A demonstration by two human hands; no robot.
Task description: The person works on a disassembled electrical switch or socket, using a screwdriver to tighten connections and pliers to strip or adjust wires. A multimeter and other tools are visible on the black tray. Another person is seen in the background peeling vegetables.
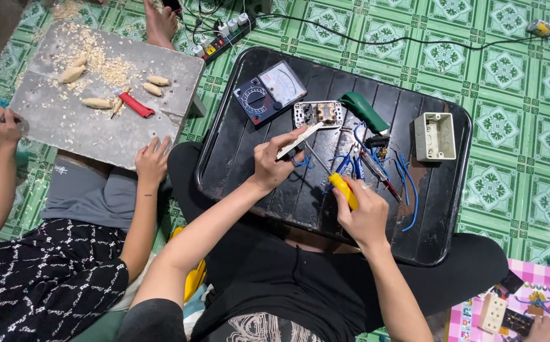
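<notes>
My left hand (276,159) holds a flat white plate-like part (299,140) with blue wire at its lower end, above a black tray (250,171) on my lap. My right hand (365,212) grips a yellow-handled screwdriver (343,190); its shaft points up-left toward the white part. On the tray lie an analogue multimeter (268,92), a white switch mechanism (317,114), a green-handled tool (365,112), a white wall box (434,136) and loose blue wires (408,183).
Another person sits at my left, one hand (153,161) on a grey board (91,120) strewn with peeled pieces and a red-handled knife (134,104). A power strip (224,35) with cables lies on the green tiled floor. A pink mat (528,297) sits at bottom right.
</notes>
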